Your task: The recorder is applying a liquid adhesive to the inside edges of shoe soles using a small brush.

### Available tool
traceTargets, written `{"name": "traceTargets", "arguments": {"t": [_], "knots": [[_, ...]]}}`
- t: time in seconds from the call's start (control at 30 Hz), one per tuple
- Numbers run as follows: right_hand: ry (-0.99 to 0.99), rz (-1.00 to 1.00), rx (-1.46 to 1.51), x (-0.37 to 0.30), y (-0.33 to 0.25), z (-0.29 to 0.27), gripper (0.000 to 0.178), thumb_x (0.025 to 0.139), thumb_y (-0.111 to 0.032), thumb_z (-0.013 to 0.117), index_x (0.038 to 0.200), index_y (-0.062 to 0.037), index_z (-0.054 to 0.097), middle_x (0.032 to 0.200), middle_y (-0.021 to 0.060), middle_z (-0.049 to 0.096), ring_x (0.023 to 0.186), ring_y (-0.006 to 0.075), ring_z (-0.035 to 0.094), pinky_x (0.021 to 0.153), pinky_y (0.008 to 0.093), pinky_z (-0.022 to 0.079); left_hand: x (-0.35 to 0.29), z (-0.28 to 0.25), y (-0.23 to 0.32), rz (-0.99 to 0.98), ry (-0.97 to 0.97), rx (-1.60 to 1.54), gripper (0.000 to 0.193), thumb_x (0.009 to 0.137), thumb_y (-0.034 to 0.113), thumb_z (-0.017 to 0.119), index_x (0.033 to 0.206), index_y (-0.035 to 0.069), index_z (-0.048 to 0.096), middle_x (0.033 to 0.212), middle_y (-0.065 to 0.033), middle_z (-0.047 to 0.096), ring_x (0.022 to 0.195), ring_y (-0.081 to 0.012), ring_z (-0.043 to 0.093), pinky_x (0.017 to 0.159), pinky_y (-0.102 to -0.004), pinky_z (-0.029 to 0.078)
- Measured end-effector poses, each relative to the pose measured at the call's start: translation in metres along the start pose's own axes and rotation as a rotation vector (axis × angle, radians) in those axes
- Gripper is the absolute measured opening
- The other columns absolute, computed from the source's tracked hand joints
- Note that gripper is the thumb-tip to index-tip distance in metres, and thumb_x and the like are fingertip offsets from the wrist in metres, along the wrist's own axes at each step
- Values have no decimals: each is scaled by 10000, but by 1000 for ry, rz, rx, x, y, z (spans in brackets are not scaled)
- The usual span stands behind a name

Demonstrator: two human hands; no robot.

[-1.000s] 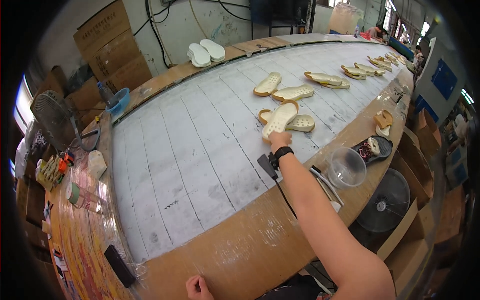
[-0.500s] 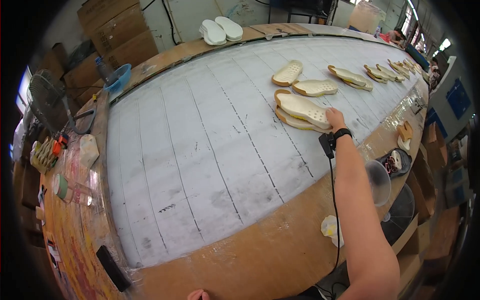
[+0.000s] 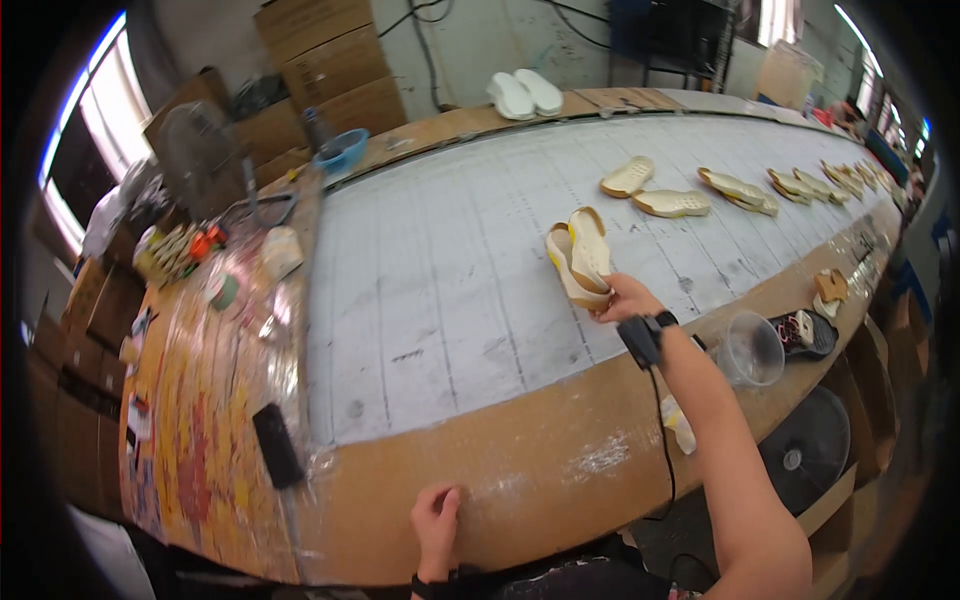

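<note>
A pair of cream shoe soles (image 3: 590,250) with tan ends is held up over the white lined tabletop (image 3: 420,270). My right hand (image 3: 628,297) is closed round their near end, and the two lie against each other. A black box-shaped device (image 3: 640,340) with a cable sits at that wrist. Low over the brown front border (image 3: 540,450), my left hand (image 3: 436,512) has its fingers curled in, and nothing shows in them. Further back lie two single soles, one upper (image 3: 628,177) and one lower (image 3: 672,204).
More soles (image 3: 738,190) trail off to the far right. White soles (image 3: 525,95) and a blue bowl (image 3: 343,152) stand along the back edge. A clear plastic tub (image 3: 750,350) and a dark shoe (image 3: 803,333) are at right. A black block (image 3: 277,445) lies front left.
My right hand has lifted the pair of soles off the tabletop, brought it nearer and turned it upright. My left hand has risen further into view. The whole view has shifted.
</note>
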State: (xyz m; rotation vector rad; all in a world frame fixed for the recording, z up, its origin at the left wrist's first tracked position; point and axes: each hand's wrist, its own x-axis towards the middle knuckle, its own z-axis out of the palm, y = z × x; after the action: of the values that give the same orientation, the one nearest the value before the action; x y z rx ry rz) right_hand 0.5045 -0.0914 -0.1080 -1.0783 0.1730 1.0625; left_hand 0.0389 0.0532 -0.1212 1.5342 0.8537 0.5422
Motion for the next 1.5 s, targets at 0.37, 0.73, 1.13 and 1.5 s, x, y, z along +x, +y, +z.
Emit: {"name": "traceTargets", "arguments": {"t": [0.37, 0.73, 1.13, 1.5], "knots": [[-747, 31, 43, -209, 187, 135, 664, 831, -109, 595, 1408, -106, 268, 1302, 58, 451, 1150, 172, 485, 914, 322, 431, -4, 43, 96, 248, -287, -661, 599, 909, 141, 519, 1398, 34, 189, 1269, -100, 439, 1153, -174, 443, 977, -315, 358], [-709, -401, -230, -235, 201, 154, 895, 777, -192, 688, 1420, 31, 106, 1433, 126, 281, 1308, 219, 311, 1062, 335, 275, -58, 23, 89, 244, -346, -467, 695, 900, 138, 473, 1439, 35, 46, 1324, -99, 390, 1140, -153, 431, 970, -278, 349], [-659, -373, -137, -251, 216, 158, 949, 697, -170, 720, 1422, 22, 138, 1410, 149, 316, 1286, 230, 348, 1046, 342, 295, -76, 11, 101, 251, -435, -405, 751, 920, 167, 481, 1439, 35, -45, 1385, -127, 334, 1192, -171, 395, 989, -278, 320], [-416, -743, -856, -255, 211, 169, 941, 714, -223, 739, 1413, 24, 159, 1350, 189, 402, 1255, 253, 398, 1019, 349, 335, -59, 18, 88, 126, -171, -207, 543, 909, 259, 523, 1316, -29, 307, 1223, -163, 473, 1105, -262, 502, 947, -355, 398]]}}
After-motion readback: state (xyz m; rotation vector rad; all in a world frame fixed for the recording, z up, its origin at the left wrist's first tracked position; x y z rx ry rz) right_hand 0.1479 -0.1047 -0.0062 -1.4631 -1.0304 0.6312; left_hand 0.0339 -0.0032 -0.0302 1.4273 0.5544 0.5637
